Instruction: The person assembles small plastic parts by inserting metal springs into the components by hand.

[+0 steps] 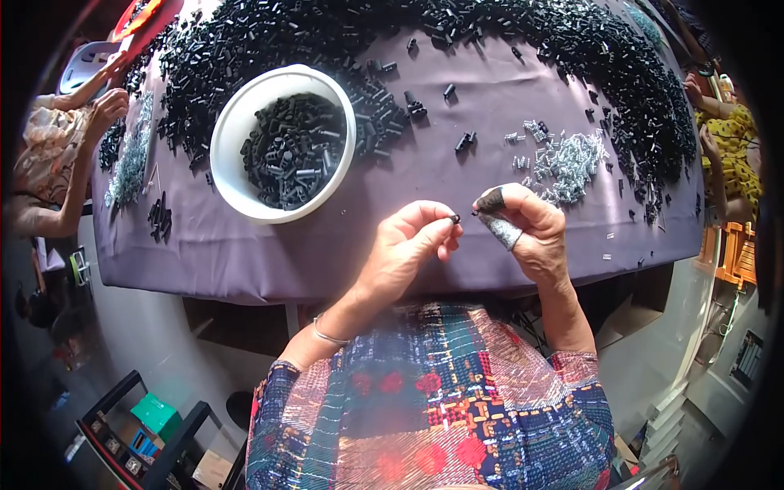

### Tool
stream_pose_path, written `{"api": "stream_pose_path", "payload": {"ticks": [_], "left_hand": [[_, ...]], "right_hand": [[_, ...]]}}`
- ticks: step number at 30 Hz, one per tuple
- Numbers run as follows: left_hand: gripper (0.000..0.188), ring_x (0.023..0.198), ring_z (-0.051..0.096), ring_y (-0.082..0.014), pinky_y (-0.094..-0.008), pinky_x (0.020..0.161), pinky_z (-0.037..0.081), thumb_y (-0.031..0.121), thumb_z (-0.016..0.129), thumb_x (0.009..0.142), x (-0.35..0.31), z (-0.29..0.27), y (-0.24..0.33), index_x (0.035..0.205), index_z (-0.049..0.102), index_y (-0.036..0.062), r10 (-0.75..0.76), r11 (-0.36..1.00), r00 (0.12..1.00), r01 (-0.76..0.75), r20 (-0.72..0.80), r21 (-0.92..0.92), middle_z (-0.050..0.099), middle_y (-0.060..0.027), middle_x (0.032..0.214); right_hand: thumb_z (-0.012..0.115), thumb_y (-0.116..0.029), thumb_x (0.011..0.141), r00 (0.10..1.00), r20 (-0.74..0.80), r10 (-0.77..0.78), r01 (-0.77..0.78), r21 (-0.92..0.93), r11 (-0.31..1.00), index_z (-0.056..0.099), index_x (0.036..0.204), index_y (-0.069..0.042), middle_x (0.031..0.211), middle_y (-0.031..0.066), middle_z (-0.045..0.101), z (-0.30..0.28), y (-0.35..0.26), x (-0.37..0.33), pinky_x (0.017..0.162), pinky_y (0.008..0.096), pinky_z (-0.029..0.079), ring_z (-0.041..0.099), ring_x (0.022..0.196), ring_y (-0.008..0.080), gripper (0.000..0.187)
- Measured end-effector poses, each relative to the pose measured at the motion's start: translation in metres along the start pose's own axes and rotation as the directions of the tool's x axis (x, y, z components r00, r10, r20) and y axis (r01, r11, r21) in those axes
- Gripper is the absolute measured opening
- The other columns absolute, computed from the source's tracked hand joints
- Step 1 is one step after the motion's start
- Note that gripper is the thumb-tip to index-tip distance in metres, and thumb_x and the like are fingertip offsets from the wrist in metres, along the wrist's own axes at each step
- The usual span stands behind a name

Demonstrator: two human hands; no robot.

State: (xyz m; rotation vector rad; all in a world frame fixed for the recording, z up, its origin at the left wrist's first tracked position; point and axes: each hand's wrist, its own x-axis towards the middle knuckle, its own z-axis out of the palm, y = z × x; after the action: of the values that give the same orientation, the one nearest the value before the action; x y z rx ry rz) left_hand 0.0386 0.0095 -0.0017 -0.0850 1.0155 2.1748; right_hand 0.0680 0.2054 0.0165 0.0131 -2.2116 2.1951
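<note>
Small black part (455, 218): pinched at the fingertips of the left hand (408, 245), held just above the surface's near edge. Right hand (527, 229): grip closed, taped thumb and forefinger meeting beside the part; contact cannot be told. White round bowl (237, 131): full of black plastic pieces. Metal screws (572, 163): shiny loose heap. Surface (327, 245): purple cloth, ringed by black pieces.
</note>
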Motion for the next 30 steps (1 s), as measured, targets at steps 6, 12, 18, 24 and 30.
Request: {"api": "stream_pose_path", "payload": {"ticks": [6,12,18,24,30], "left_hand": [[0.015,0.078,0.059,-0.0122,-0.024,0.068,0.048,0.009,0.058,0.093,-0.003,0.004,-0.001,0.104,0.059,-0.0003,-0.001,1.0,1.0,0.0,0.021,0.029,0.064,-0.0072,0.091],[0.016,0.077,0.058,-0.0104,-0.0223,0.067,0.048,0.012,0.059,0.093,-0.007,0.01,0.0,0.103,0.058,-0.0007,-0.033,0.999,0.999,0.033,0.014,0.04,0.064,-0.0072,0.09],[0.017,0.077,0.058,-0.0084,-0.0215,0.068,0.048,0.012,0.06,0.093,-0.01,0.015,0.0,0.104,0.059,-0.001,0.058,0.977,0.998,-0.054,-0.016,0.205,0.064,-0.0043,0.09],[0.016,0.078,0.057,-0.0065,-0.0208,0.069,0.047,0.012,0.059,0.093,-0.012,0.016,0.002,0.104,0.059,0.0005,0.044,0.954,0.999,-0.032,-0.033,0.297,0.063,-0.0019,0.09],[0.015,0.076,0.054,-0.0047,-0.0198,0.068,0.045,0.014,0.059,0.093,-0.013,0.016,0.001,0.102,0.059,0.0012,0.049,0.926,0.998,-0.027,-0.047,0.376,0.061,0.0003,0.087]], "right_hand": [[0.064,0.014,0.076,0.998,-0.021,-0.054,0.054,0.002,0.999,0.061,0.098,0.004,0.096,0.0086,0.065,0.006,-0.011,-0.008,0.082,0.0276,0.051,0.062,0.091,0.0153,0.024],[0.067,0.011,0.073,0.982,-0.015,-0.19,0.177,-0.288,0.941,0.064,0.092,0.002,0.088,0.0095,0.068,0.008,-0.02,-0.01,0.073,0.0282,0.054,0.066,0.079,0.0175,0.022],[0.068,0.011,0.072,0.949,0.105,-0.296,0.309,-0.48,0.821,0.064,0.092,0.002,0.088,0.0122,0.068,0.006,-0.026,-0.009,0.072,0.029,0.053,0.067,0.08,0.0215,0.023],[0.067,0.012,0.068,0.936,0.148,-0.318,0.347,-0.523,0.778,0.063,0.09,0.001,0.086,0.0131,0.068,0.005,-0.023,-0.01,0.069,0.03,0.053,0.067,0.078,0.0238,0.025],[0.067,0.011,0.068,0.932,0.183,-0.313,0.361,-0.558,0.748,0.063,0.089,0.001,0.085,0.0128,0.067,0.005,-0.022,-0.009,0.067,0.0305,0.053,0.066,0.076,0.0245,0.024]]}}
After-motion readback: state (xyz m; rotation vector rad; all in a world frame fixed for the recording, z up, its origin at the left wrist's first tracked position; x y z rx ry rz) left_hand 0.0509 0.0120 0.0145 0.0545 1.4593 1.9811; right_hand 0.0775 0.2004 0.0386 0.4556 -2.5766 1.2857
